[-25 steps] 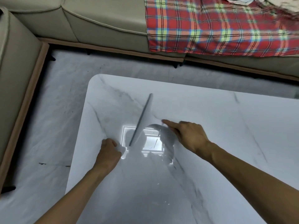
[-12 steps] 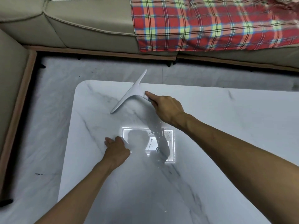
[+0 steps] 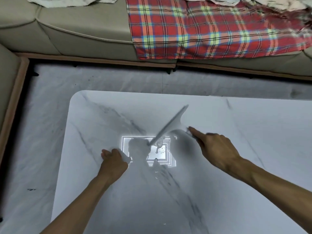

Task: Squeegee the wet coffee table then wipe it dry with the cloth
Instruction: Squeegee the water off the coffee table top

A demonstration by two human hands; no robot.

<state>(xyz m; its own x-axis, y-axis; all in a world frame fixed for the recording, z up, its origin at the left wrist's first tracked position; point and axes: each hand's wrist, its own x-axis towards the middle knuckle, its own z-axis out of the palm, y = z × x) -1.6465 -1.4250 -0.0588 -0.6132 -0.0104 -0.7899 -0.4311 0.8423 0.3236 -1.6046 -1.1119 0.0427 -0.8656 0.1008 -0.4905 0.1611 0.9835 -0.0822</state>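
The white marble coffee table [image 3: 253,132] fills the lower part of the view, with water drops in the bright ceiling-light reflection near its middle. My right hand [image 3: 216,149] grips the handle of a white squeegee [image 3: 168,127], whose blade runs diagonally from upper right down to the wet patch. Left of the reflection, my left hand [image 3: 113,159] rests on the tabletop, closed on a small white cloth [image 3: 126,158] that peeks out under the fingers.
A beige sofa [image 3: 84,39] runs along the far side and the left, with a red plaid blanket [image 3: 211,27] draped over it and pale crumpled fabric [image 3: 70,1] on top. Grey marble floor [image 3: 42,115] separates the table from the sofa.
My right hand pushed the squeegee toward the far left corner, then drew it back toward me and to the right onto the wet patch. My left hand stayed in place on the cloth.
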